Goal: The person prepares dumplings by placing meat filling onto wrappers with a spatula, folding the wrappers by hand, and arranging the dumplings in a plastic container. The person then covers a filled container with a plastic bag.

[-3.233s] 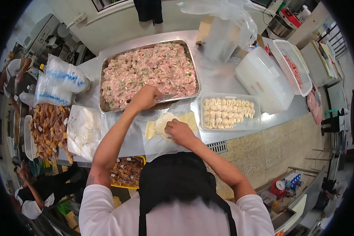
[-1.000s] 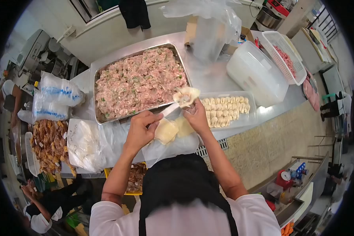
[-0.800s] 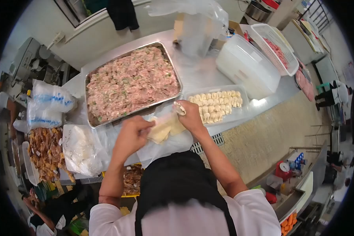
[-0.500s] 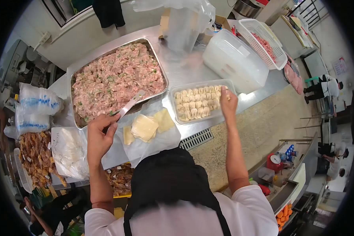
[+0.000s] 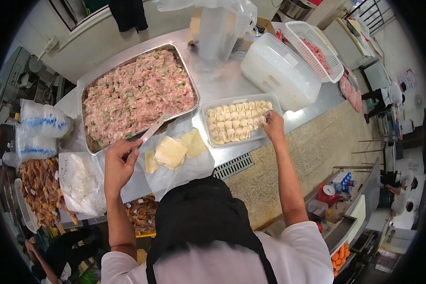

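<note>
My left hand [image 5: 121,163] is closed on a flat metal spatula [image 5: 155,128], whose blade points up and right by the near edge of the meat tray [image 5: 195,90]. Pink minced filling with green bits [image 5: 139,90] fills that tray. Below the blade, pale square wrappers [image 5: 170,151] lie on a clear plastic sheet [image 5: 189,169]. My right hand [image 5: 274,126] is at the right end of a clear container [image 5: 275,102] with rows of folded dumplings [image 5: 234,122]. Its fingers are pressed together at the end of a row; what they hold, if anything, is hidden.
An upturned translucent bin [image 5: 281,71] and a white basket with meat [image 5: 317,52] stand at the back right. Bagged goods [image 5: 80,182] and brown meat pieces [image 5: 40,189] are at the left. A person [image 5: 388,97] stands at the far right.
My right hand has gone from holding a filled wrapper above the wrappers to the dumpling container, lately lower along its right end. My left hand still has the spatula. The view has shifted right.
</note>
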Demonstrator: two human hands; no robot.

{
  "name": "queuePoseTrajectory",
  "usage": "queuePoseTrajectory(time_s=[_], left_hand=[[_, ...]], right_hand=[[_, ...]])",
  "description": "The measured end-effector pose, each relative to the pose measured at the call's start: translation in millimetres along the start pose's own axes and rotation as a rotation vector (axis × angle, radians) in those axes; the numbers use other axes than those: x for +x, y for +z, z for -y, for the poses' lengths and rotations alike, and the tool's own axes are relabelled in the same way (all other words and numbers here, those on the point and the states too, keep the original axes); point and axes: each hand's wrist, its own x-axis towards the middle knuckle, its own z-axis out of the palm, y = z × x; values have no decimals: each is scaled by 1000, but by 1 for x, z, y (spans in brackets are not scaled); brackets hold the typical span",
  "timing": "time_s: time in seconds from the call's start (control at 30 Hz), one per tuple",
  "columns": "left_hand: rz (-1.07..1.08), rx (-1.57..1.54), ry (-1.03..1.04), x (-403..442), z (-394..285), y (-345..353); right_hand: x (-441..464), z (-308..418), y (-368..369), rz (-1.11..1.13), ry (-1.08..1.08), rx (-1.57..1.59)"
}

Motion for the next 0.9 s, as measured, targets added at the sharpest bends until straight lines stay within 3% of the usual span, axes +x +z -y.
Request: queuePoseTrajectory(time_s=[0.2,0.27,0.37,0.43,0.5,0.57,0.6,0.67,0.77,0.9], left_hand=[[-1,12,-51,-7,10,-3],[-64,1,-12,-11,19,-8],[-105,1,-83,-16,23,-14],[-100,32,-130,-19,30,-16],[-81,-37,-152,-20,34,-10],[-75,-26,-178,-21,27,-10],[-79,-32,-170,-21,26,-9],[-91,-36,-167,-26,29,-12],[-90,14,-226,-33,36,-18],[-82,18,-212,-36,44,-23]], right_hand=[[3,7,0,10,106,-170],[-7,40,-12,-143,-17,-318],[-25,118,-11,-192,-182,-112],[-50,155,25,76,-236,283],[-83,202,59,377,-482,420],[-106,240,95,459,-730,429],[-110,247,109,466,-737,431],[-111,256,132,463,-790,139],[-99,253,136,578,-739,160],[-98,253,127,567,-782,204]])
